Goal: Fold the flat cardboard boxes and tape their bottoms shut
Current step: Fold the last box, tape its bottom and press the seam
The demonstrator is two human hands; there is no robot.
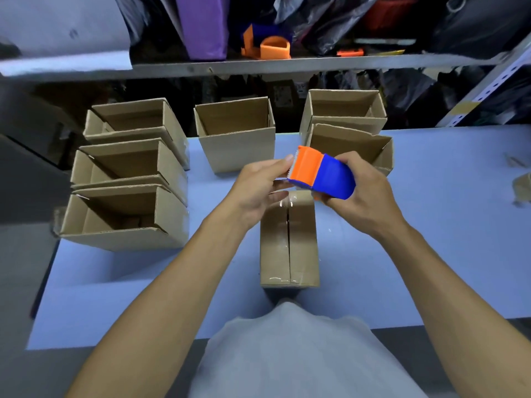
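Observation:
A folded cardboard box (pixel 288 242) stands bottom-up on the blue table (pixel 431 225) in front of me, with clear tape along its centre seam. Just above its far end my right hand (pixel 363 193) grips an orange and blue tape dispenser (pixel 321 173). My left hand (pixel 260 183) is at the dispenser's orange cutter end, thumb and fingers pinching at the tape there. Both hands hover over the box without touching it.
Several open folded boxes stand around: three stacked at the left (pixel 126 179), one at the back middle (pixel 237 133), two at the back right (pixel 347 130). A shelf (pixel 287 64) behind holds another orange and blue dispenser (pixel 268 43) and bags.

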